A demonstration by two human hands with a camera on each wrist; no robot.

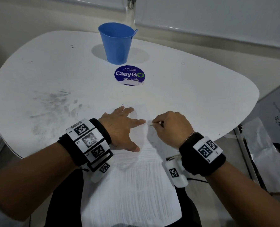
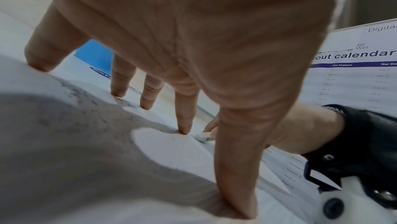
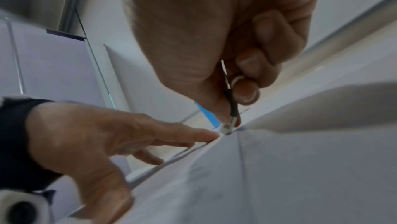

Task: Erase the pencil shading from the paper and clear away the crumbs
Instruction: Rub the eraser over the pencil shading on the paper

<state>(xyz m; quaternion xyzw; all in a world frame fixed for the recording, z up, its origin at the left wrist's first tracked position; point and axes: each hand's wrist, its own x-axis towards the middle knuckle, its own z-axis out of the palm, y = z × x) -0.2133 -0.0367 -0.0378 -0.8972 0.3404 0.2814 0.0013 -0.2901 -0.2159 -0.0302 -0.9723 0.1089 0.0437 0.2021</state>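
Head view: paper (image 1: 132, 177) near table (image 1: 193, 95) edge, pinned flat under spread left hand (image 1: 119, 128); right hand (image 1: 170, 126) pinching small eraser (image 1: 149, 123) beside left forefinger. Faint pencil strokes remaining nearer; probably midway, crumbs uncleared.

The paper (image 1: 132, 182) is a white sheet lying flat on the worktop (image 1: 193, 89), its near part hanging over the worktop's near edge. Faint grey pencil strokes run lengthwise across most of it. The eraser (image 2: 203, 137) is a small white piece with a dark band, its tip pressed onto the sheet's far right part, just beside a fingertip.
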